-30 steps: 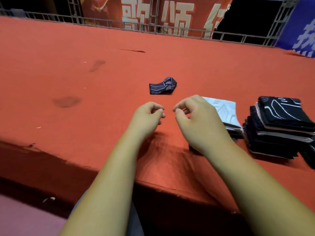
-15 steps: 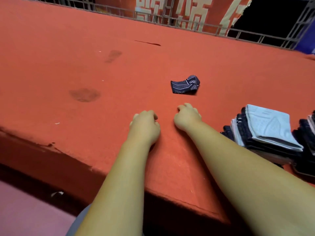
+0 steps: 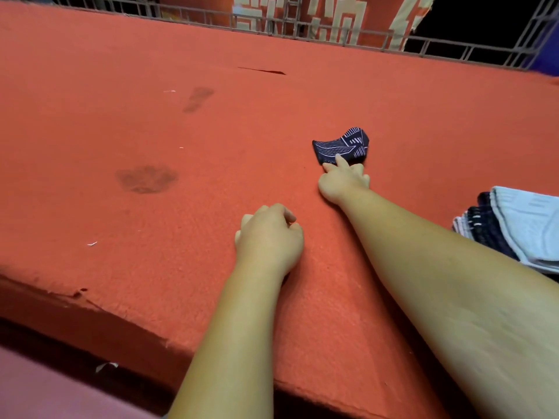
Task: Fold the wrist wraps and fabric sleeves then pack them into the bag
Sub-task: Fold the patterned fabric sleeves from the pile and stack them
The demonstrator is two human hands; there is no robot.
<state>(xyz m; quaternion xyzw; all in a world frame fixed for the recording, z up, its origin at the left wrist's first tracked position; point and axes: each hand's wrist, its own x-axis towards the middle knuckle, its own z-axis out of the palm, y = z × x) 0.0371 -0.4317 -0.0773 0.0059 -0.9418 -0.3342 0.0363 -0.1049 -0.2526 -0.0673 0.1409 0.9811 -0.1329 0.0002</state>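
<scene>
A small dark wrist wrap [image 3: 340,146] with a pale line pattern lies crumpled on a red carpeted platform [image 3: 151,116], at the tip of the person's outstretched right hand [image 3: 343,182]. The forefinger [image 3: 340,161] rests on the wrap's near edge and the thumb [image 3: 328,168] sits against that edge beside it, the other fingers curled. Whether the cloth is actually pinched cannot be told. The left hand [image 3: 269,240] rests on the carpet nearer the camera than the wrap and to its left, apart from it, curled into a fist with nothing seen in it. To the right of the wrap and nearer the camera, well apart from it, a stack of folded cloths [image 3: 514,228], dark and pale blue, runs out of frame. Left of the wrap a dark stain [image 3: 146,179] marks the carpet, with a fainter smudge [image 3: 198,99] beyond it. Behind the wrap lie a thin dark slit [image 3: 261,71], then a metal railing [image 3: 332,34] and a red banner [image 3: 302,13] with pale characters.
</scene>
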